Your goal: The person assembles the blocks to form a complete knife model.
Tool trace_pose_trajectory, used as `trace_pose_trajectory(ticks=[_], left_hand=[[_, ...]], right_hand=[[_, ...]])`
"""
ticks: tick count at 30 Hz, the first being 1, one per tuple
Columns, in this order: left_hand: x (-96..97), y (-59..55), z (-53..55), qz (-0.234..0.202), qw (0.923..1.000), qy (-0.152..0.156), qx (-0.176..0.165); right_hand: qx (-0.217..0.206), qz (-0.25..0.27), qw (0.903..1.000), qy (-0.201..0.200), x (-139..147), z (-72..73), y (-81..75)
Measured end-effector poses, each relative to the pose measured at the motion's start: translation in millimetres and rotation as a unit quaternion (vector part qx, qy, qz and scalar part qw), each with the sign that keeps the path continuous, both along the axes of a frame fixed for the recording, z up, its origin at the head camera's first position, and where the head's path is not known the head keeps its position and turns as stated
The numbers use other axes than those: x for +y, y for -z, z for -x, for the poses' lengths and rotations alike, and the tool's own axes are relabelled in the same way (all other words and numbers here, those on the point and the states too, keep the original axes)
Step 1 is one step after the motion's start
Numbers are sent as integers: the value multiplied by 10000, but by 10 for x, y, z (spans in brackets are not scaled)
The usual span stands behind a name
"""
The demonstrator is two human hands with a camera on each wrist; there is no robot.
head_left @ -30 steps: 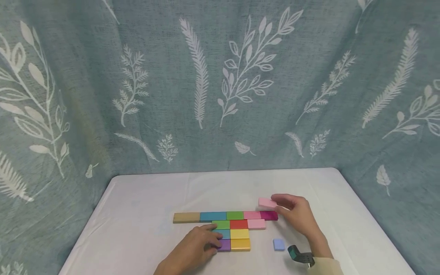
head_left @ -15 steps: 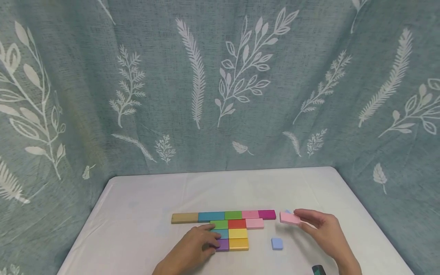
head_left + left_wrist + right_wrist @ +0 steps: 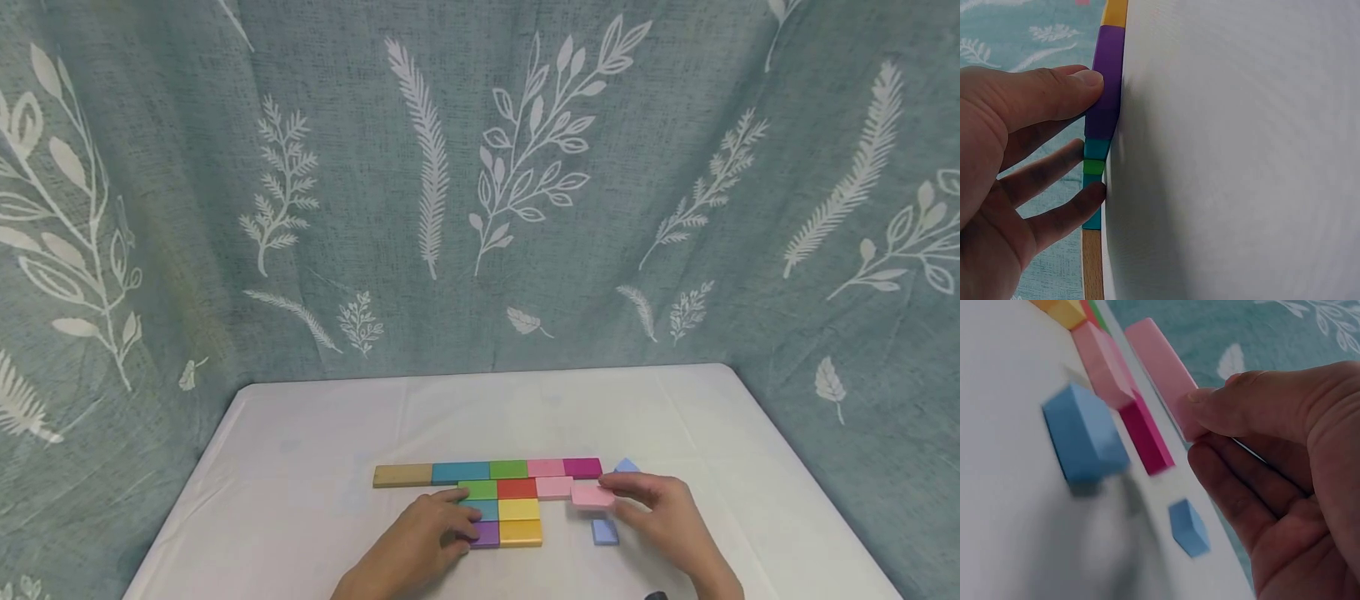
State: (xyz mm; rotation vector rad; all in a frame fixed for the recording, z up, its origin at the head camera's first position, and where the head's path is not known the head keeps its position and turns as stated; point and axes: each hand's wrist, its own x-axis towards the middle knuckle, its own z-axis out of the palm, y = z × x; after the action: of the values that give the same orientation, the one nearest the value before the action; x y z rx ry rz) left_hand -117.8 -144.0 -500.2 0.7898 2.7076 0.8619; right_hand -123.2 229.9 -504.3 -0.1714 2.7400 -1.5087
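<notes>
My right hand (image 3: 660, 521) pinches a pink block (image 3: 592, 497) by its right end between thumb and fingers. In the right wrist view this pink block (image 3: 1163, 378) is raised off the table. My left hand (image 3: 420, 537) rests at the left side of the flat block layout, its fairly straight fingers touching the purple block (image 3: 487, 534), the teal block (image 3: 487, 510) and the green block (image 3: 477, 490). The left wrist view has the thumb against the purple block (image 3: 1109, 81). Left of the held block lies another pink block (image 3: 554, 488), in line with the red one (image 3: 517, 489).
A long row behind runs from a tan block (image 3: 403, 476) to a magenta block (image 3: 582, 468). Two yellow blocks, one of them the front yellow block (image 3: 520, 533), lie in the nearer rows. Two loose blue blocks (image 3: 604, 532) (image 3: 627, 465) lie at the right. A patterned curtain (image 3: 480, 208) backs the white table (image 3: 315, 433).
My right hand carried the pink block rightward and forward past the magenta block, then back left beside the other pink block. The left hand has stayed in place.
</notes>
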Motion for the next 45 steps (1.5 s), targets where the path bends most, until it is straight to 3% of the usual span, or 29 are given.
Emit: trace_pose_trajectory(ticks=[3,15,29,45], left_hand=[[4,-1,-4,19,10000,-16,-19],[7,4,7,18,10000,16,-31],[-3,-6,9,-51,9998,142,116],[0,-1,2,-150,9996,175,167]], right_hand=[[-147,-127,9998,-82,-96,25,19],[251,-441,9967,-636,-303,96,135],[719,-1188,9886,-582,-416,78,152],[1177,-1531,9786,-710,-487,69,198]])
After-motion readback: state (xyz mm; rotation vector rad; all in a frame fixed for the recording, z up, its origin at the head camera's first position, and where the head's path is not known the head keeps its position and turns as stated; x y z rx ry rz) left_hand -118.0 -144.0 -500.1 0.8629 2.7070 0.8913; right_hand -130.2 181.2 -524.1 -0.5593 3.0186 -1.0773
